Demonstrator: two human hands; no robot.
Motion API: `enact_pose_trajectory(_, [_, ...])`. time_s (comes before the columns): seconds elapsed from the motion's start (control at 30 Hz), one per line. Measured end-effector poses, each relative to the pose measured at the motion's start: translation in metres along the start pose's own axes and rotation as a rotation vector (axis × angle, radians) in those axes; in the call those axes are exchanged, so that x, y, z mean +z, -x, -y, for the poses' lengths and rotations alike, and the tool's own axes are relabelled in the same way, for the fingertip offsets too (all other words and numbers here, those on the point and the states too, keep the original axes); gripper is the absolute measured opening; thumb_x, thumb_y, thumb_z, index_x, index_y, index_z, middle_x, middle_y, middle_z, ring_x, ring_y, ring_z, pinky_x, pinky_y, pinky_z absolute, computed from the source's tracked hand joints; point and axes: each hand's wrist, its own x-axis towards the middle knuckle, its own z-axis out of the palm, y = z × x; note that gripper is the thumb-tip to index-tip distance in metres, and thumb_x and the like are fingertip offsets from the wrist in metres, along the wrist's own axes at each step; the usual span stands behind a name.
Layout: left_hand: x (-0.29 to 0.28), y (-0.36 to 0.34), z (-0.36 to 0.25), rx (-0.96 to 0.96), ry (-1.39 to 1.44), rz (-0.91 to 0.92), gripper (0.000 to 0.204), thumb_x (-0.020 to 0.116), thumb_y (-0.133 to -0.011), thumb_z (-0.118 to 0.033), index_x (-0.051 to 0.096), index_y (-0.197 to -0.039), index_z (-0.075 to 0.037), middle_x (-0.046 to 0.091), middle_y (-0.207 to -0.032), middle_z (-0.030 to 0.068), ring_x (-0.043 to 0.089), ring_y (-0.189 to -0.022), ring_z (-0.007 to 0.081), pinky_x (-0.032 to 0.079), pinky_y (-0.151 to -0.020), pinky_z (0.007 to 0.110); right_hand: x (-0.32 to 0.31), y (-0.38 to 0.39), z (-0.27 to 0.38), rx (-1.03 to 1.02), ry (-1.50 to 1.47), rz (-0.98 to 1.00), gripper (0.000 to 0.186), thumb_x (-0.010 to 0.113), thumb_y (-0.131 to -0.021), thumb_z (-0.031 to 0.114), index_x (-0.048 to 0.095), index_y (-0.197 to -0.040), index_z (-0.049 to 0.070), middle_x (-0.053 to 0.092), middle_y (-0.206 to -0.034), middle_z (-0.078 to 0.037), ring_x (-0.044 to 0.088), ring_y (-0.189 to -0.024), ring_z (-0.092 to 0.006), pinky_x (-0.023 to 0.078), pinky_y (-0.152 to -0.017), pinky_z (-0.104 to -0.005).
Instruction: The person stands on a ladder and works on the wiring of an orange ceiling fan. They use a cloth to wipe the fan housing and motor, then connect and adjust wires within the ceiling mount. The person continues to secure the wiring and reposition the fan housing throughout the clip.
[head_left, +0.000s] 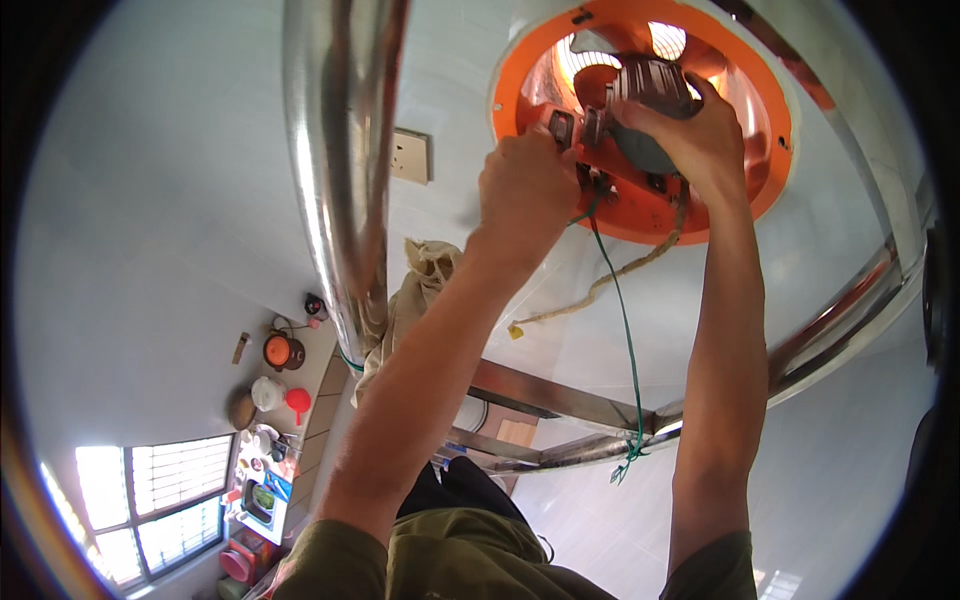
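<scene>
A round orange exhaust fan (pixel 770 160) is set in the pale wall at the upper right, with light coming through the grille behind its blades. In the middle of it is a dark grey finned motor (pixel 645 150). Thumb and fingers of my right hand (pixel 700 135) are wrapped round the motor's right side. My left hand (pixel 525 190) is closed at the left end of the orange mounting bracket (pixel 630 178), and what its fingertips pinch is hidden. A green cord (pixel 622 300) and a frayed tan cable (pixel 610 280) hang below the motor.
Shiny metal tubing (pixel 345 180) rises at the left, and a metal frame bar (pixel 560 395) crosses below my arms. Beige cloth (pixel 420 280) drapes near the tube. A wall socket (pixel 410 157) sits beside it. Far below left is a kitchen counter (pixel 325 400) by a window (pixel 160 490).
</scene>
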Motion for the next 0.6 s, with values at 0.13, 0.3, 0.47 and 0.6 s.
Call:
enact_pose_trajectory(0.13, [0.012, -0.004, 0.001, -0.004, 0.012, 0.004, 0.034, 0.07, -0.101, -0.029, 0.075, -0.118, -0.001, 0.076, -0.088, 0.0243, 0.074, -0.089, 0.046, 0.06, -0.083, 0.053, -0.002, -0.004, 0.004, -0.031, -0.099, 0.072, 0.081, 0.096, -0.064, 0.049, 0.074, -0.126, 0.002, 0.081, -0.114, -0.012, 0.077, -0.106, -0.0251, 0.059, -0.097, -0.0369])
enact_pose_trajectory(0.3, [0.007, 0.003, -0.005, -0.038, 0.106, 0.049, 0.034, 0.07, -0.101, -0.033, 0.077, -0.12, -0.006, 0.076, -0.086, 0.0207, 0.075, -0.086, 0.0427, 0.059, -0.08, 0.051, -0.005, 0.003, 0.012, -0.011, -0.114, 0.059, 0.078, 0.097, -0.065, 0.042, 0.072, -0.128, 0.003, 0.081, -0.115, -0.011, 0.077, -0.107, -0.024, 0.057, -0.099, -0.0369])
enact_pose_trajectory(0.47, [0.011, -0.001, 0.002, -0.07, 0.165, 0.099, 0.036, 0.072, -0.1, -0.038, 0.078, -0.122, -0.01, 0.077, -0.084, 0.0156, 0.075, -0.084, 0.0389, 0.059, -0.078, 0.05, -0.006, 0.008, 0.023, -0.017, -0.076, 0.036, 0.079, 0.098, -0.065, 0.041, 0.071, -0.128, 0.002, 0.081, -0.114, -0.011, 0.077, -0.106, -0.0244, 0.057, -0.098, -0.037])
enact_pose_trajectory(0.6, [0.006, -0.003, 0.004, -0.102, 0.2, 0.152, 0.037, 0.074, -0.099, -0.039, 0.077, -0.124, -0.013, 0.078, -0.085, 0.0133, 0.075, -0.085, 0.0378, 0.059, -0.078, 0.049, -0.006, 0.008, 0.028, 0.009, -0.042, 0.066, 0.083, 0.098, -0.064, 0.042, 0.07, -0.13, 0.001, 0.081, -0.112, -0.011, 0.077, -0.105, -0.0251, 0.057, -0.098, -0.0374])
